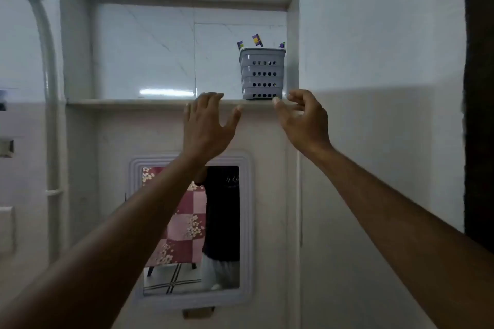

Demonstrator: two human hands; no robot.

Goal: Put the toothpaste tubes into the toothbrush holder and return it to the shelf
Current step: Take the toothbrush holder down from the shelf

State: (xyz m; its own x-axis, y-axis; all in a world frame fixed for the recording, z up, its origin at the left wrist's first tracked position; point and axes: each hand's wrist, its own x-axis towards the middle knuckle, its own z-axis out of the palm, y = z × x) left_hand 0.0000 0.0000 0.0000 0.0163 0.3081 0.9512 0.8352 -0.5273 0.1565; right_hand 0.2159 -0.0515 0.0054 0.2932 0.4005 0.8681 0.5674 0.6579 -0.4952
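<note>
A grey perforated toothbrush holder stands upright at the right end of the shelf in a wall niche. Purple and green tube ends stick out of its top. My left hand is raised just below and left of the holder, fingers spread, fingertips at the shelf's front edge. My right hand hovers below and right of the holder, fingers curled and apart, holding nothing. Neither hand touches the holder.
A framed mirror hangs on the wall below the shelf. A white pipe runs down the left side. A dark door edge is at the far right. The niche's right wall is close beside the holder.
</note>
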